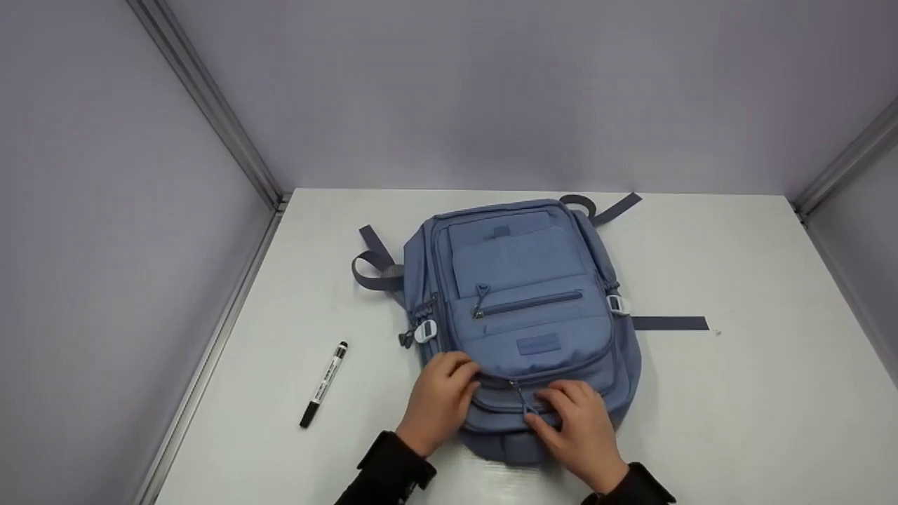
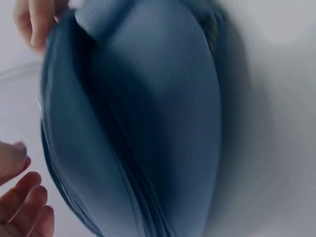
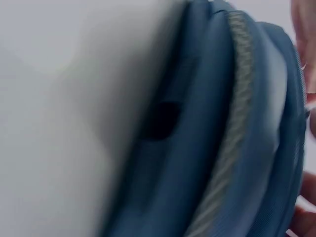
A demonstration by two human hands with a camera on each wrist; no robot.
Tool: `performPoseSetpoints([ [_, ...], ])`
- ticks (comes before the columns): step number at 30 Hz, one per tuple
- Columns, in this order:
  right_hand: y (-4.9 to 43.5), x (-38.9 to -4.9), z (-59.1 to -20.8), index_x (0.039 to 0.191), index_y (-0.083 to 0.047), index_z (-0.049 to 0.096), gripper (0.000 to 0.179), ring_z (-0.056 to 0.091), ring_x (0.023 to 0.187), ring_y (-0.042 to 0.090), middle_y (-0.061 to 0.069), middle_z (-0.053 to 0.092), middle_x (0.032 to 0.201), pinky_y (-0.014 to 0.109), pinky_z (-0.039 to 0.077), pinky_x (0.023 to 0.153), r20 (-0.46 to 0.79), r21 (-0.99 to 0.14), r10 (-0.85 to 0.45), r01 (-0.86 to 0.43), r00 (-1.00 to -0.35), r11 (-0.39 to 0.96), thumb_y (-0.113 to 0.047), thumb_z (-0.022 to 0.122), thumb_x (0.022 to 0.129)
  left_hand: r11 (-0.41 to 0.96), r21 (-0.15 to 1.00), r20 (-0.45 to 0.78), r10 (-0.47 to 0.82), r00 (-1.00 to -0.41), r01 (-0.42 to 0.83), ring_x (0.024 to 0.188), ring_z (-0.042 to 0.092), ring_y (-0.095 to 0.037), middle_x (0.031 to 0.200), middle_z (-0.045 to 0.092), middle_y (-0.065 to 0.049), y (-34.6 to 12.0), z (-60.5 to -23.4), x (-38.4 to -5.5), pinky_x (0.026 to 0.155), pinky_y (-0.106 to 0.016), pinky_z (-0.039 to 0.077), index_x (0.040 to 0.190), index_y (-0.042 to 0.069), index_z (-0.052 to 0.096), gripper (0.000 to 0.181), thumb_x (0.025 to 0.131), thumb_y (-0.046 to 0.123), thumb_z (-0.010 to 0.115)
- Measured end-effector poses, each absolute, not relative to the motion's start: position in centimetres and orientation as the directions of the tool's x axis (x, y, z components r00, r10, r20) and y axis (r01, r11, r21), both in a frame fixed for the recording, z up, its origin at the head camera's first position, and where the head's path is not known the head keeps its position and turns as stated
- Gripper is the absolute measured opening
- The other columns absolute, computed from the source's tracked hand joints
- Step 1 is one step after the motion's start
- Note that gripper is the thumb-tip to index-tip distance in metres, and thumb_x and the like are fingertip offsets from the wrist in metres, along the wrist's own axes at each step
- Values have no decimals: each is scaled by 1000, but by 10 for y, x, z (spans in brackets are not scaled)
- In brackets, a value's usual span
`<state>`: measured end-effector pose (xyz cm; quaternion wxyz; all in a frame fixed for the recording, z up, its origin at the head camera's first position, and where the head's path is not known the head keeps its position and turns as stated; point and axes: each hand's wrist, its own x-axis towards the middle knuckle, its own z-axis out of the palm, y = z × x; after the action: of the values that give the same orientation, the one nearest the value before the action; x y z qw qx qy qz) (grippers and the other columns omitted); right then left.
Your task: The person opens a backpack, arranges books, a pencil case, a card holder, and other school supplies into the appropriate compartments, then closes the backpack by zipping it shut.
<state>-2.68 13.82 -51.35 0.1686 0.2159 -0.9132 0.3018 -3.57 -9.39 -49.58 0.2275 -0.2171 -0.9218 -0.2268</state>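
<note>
A blue backpack (image 1: 533, 259) lies front side up on the white table, its bottom toward the person. My left hand (image 1: 438, 396) has curled fingers at the left part of its lower front pocket and grips the fabric by the zip. With thumb and fingertips, my right hand (image 1: 579, 424) pinches the cord zipper pull (image 1: 526, 405) of that same zip. In the left wrist view, the fabric underside (image 2: 173, 98) bulges around a dark deep fold. The right wrist view shows the padded side (image 3: 256, 108) with a textured strip, partly blurred.
Left of the backpack lies a black and white marker (image 1: 324, 384). Dark straps (image 1: 379, 263) stick out at its left, with another strap (image 1: 670, 322) flat on the table (image 1: 758, 393) at the right. Light panel walls (image 1: 526, 91) border the table.
</note>
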Motion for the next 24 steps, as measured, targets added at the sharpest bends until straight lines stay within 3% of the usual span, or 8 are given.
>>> performPoseSetpoints([
  [4, 120, -26, -506, 90, -18, 70, 21, 53, 80, 10, -5, 61, 88, 32, 43, 72, 372, -505, -292, -455, -881, 734, -23, 85, 76, 825, 249, 496, 341, -799, 507, 106, 62, -20, 114, 64, -5, -96, -501, -40, 92, -35, 52, 110, 16, 70, 26, 85, 17, 77],
  [9, 108, -27, -501, 86, -19, 68, 14, 50, 75, 10, -5, 60, 82, 31, 42, 69, 340, -505, -294, -437, -893, 744, -14, 81, 81, 815, 210, 497, 386, -777, 540, 109, 62, -17, 117, 64, -3, -81, -503, -40, 96, -32, 51, 112, 18, 70, 27, 86, 20, 77],
  [17, 119, -29, -500, 83, -16, 66, 22, 48, 68, 6, -7, 59, 73, 26, 40, 65, 514, -501, -289, -556, -808, 664, 0, 80, 76, 828, 39, 588, 433, -683, 559, 90, 62, -11, 95, 66, 4, -58, -508, -48, 84, -25, 51, 94, 20, 70, 12, 87, 12, 74],
  [24, 142, -39, -497, 77, -18, 65, 25, 48, 66, 6, -7, 58, 70, 26, 38, 62, 515, -451, -291, -543, -807, 709, -2, 83, 73, 836, -47, 620, 454, -640, 547, 76, 60, -9, 79, 61, 5, -55, -509, -49, 73, -22, 51, 80, 20, 67, 15, 80, 9, 76],
])
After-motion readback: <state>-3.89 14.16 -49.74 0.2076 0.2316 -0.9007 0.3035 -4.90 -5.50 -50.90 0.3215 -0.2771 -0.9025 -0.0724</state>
